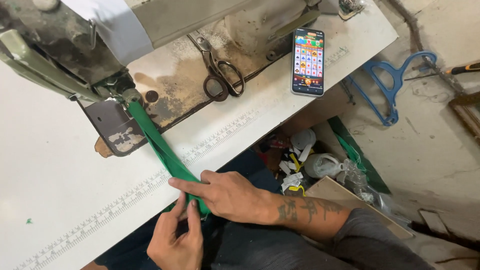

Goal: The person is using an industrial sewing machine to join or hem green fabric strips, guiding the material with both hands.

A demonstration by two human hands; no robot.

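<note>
A narrow green fabric strip [159,145] runs from under the sewing machine's presser foot [131,96] down to the table's near edge. My right hand [227,194] lies over the strip's lower end, fingers pinching it flat against the table edge. My left hand [175,240] comes up from below the edge and grips the same strip just under the right hand's fingertips. The old green-grey sewing machine [65,45] sits at the upper left on the white table [60,180].
Scissors [220,75] and a lit smartphone [308,61] lie on the table past the machine. A printed ruler [130,195] runs along the table's edge. On the floor to the right are a scrap box [310,160], a blue hanger [395,85] and a wooden board [350,200].
</note>
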